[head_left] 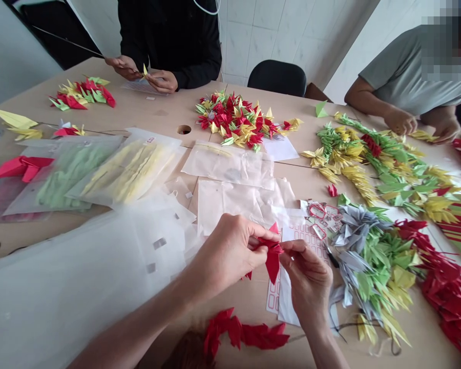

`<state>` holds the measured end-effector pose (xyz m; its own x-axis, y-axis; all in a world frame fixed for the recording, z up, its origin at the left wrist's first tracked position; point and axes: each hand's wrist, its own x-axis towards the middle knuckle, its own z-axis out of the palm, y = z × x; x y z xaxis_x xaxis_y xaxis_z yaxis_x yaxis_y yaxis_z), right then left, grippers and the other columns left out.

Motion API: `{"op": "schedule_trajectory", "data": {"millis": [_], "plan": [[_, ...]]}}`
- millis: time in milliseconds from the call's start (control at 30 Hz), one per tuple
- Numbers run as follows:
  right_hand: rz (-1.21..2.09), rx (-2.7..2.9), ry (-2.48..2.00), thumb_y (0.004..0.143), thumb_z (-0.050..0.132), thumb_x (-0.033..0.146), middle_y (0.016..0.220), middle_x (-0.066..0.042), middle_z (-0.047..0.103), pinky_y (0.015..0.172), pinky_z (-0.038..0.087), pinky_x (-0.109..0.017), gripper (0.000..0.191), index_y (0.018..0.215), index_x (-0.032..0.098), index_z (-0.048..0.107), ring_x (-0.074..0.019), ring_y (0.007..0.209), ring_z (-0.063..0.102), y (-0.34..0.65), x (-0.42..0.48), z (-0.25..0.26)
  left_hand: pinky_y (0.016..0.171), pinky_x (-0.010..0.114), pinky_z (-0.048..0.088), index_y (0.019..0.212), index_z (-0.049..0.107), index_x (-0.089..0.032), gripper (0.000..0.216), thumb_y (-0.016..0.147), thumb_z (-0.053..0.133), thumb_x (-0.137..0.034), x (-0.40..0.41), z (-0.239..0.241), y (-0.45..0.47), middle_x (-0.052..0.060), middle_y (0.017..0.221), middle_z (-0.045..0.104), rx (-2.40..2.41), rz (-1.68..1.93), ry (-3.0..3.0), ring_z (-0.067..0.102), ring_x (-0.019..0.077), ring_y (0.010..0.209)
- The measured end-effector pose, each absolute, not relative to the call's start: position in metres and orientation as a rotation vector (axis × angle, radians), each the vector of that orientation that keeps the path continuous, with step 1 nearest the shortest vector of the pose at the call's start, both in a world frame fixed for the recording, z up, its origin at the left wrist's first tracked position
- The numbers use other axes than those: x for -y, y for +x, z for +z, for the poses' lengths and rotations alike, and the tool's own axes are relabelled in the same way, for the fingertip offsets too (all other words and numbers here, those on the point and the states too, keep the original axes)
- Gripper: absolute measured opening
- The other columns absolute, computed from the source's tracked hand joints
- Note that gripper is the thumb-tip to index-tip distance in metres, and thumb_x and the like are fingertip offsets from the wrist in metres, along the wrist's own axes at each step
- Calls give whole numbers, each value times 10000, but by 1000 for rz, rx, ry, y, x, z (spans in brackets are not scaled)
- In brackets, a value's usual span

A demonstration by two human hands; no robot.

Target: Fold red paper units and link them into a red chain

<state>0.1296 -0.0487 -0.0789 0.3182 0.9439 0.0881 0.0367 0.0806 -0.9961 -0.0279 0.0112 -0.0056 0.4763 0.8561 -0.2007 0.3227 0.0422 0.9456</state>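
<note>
Both hands are working on a red folded paper [273, 264], held over the left edge of the label sheet [305, 234]: the left hand [228, 253] is pinching it between thumb and fingers, while the right hand [309, 279] is gripping its right side with the fingertips. Whether a thread is passing through is too small to tell. Working well here likely means the left is keeping a light, steady pinch, so the creases are not flattening, and the right is steering by fingertips alone. Nearer the wearer than the label sheet, a red paper chain [259, 335] is lying; grey paper pieces [355, 228] are spreading to the sheet's right, plastic bags [234, 201] to its left.
</note>
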Motion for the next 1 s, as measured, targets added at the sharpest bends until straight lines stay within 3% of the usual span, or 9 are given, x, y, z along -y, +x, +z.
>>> {"op": "schedule_trajectory", "data": {"millis": [233, 400, 700, 1000], "plan": [[1080, 881, -1196, 726, 705, 236, 724, -4, 598, 682, 418, -289, 36, 755, 248, 722, -146, 710, 527, 132, 46, -87, 572, 200, 523, 978, 736, -149, 305, 717, 579, -128, -10, 3, -22, 54, 776, 749, -1092, 569, 1609, 690, 177, 673], [1339, 680, -1092, 695, 730, 290, 728, 6, 566, 655, 425, -257, 54, 737, 257, 724, -127, 697, 516, 131, 44, -85, 655, 218, 545, 970, 734, -168, 264, 745, 597, -162, -8, 4, -19, 44, 830, 750, -1047, 573, 1535, 696, 164, 706], [1243, 771, -1147, 682, 737, 323, 713, -10, 548, 656, 405, -285, 82, 704, 244, 730, -148, 709, 482, 136, 45, -83, 563, 197, 521, 933, 746, -178, 233, 736, 624, -155, -7, 11, -16, 29, 795, 750, -1080, 550, 1587, 670, 144, 631], [1422, 640, -1045, 681, 735, 304, 713, 3, 514, 628, 400, -251, 81, 692, 225, 722, -125, 668, 467, 135, 44, -79, 667, 216, 545, 971, 735, -215, 246, 762, 613, -172, -6, 7, -16, 15, 865, 750, -1068, 559, 1583, 689, 149, 694]]}}
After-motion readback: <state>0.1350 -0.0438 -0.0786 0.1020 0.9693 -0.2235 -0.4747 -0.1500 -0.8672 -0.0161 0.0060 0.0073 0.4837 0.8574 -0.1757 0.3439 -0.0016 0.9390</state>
